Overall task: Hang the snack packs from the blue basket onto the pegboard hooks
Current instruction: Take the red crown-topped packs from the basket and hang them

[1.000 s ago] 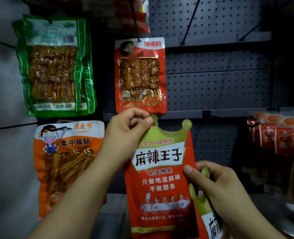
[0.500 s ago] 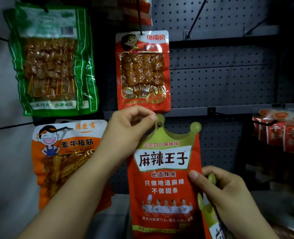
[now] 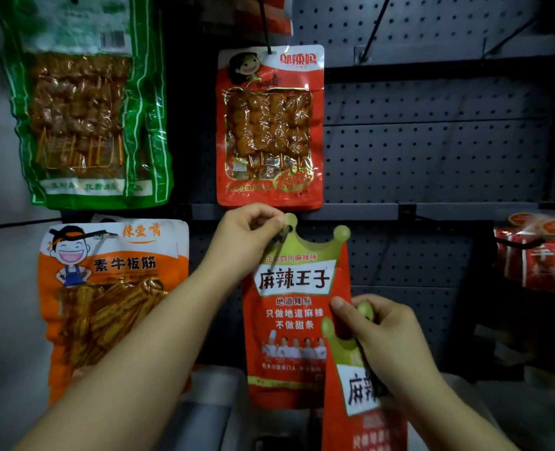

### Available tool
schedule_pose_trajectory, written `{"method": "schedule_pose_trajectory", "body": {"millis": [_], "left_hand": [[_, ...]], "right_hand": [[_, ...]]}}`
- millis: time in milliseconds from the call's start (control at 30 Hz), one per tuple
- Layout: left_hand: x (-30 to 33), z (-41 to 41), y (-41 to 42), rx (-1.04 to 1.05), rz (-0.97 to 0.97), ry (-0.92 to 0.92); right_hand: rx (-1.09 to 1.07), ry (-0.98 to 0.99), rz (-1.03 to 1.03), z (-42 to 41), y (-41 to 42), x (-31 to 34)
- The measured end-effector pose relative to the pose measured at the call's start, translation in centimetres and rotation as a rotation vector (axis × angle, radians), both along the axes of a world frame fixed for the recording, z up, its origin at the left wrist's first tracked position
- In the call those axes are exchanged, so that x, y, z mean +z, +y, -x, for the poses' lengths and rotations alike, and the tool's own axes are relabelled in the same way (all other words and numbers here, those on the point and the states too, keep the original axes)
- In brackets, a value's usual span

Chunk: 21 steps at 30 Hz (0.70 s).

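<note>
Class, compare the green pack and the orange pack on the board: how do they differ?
The green pack hangs above; the orange pack hangs below it. The green pack has a clear window showing skewers; the orange pack shows a laughing cartoon figure. Both hang on the left of the board.

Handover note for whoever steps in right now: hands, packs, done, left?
Left hand pinches the top of the crown-top red pack at its hang hole, at a hook.
Right hand holds a second crown-top pack, lower right.
Done: green pack, red skewer pack and orange pack hang.
Left: seat this pack, then the second. Basket out of view.
</note>
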<state>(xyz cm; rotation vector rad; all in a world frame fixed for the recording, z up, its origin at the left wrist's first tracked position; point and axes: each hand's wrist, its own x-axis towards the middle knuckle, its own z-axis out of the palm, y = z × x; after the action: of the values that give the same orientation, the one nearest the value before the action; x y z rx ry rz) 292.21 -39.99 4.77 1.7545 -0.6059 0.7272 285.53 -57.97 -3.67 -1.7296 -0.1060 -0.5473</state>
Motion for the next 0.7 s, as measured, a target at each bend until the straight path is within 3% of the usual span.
{"method": "schedule_pose_trajectory", "body": {"millis": [433,700], "left_hand": [[1.3,-7.4,-1.0,0.143,-0.073,0.051],[-1.6,-0.4,0.0,0.072,0.211,0.016]], "right_hand": [[-0.129,-0.071,0.114,-1.6,-1.2,0.2],[-0.183,-0.236,0.113,1.3,-0.4,2.1]]}}
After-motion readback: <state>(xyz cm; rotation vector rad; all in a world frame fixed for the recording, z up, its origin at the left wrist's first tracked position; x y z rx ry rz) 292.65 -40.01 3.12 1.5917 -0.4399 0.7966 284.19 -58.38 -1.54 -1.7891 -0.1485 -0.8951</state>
